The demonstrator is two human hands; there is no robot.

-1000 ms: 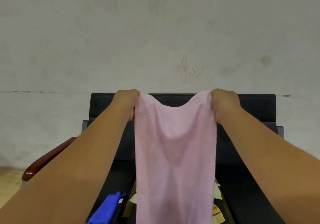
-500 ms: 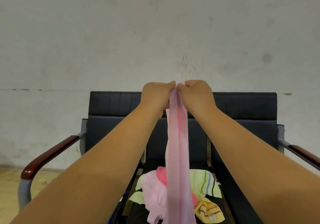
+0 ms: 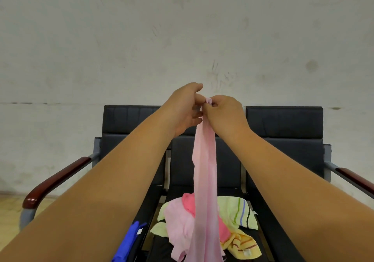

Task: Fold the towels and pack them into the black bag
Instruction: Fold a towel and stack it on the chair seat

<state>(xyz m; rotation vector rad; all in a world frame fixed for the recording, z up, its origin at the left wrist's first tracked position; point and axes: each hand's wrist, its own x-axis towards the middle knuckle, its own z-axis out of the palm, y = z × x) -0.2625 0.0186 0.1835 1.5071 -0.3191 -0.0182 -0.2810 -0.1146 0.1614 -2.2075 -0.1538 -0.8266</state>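
Near the middle of the frame, both hands meet in front of the black chairs [image 3: 283, 124]. The right hand [image 3: 224, 114] pinches the top corners of a pink towel [image 3: 204, 170]. The towel hangs straight down as a long thin strip, folded in half. The left hand [image 3: 186, 107] is right beside it, with its thumb up and its fingers reaching loosely toward the towel. I cannot tell if it holds the cloth or only touches it.

The step in hand looks like passing both corners to one hand. To do it well, the right hand should keep the two corners lined up and pinched tight, so the halves do not slip apart. Then the left hand can slide down the strip, smooth it flat and take the bottom end for the next fold.

One second ago the hands were far apart and the towel was spread wide — it hid most of the seat. Half a second ago the hands had come together, both curled tight at the top. Now the left hand has loosened.

Lower down, a pile of towels [image 3: 232, 211] waits on the middle seat — pink, green striped and yellow striped. A blue cloth [image 3: 129, 239] shows at the lower left. I cannot pick out the black bag.
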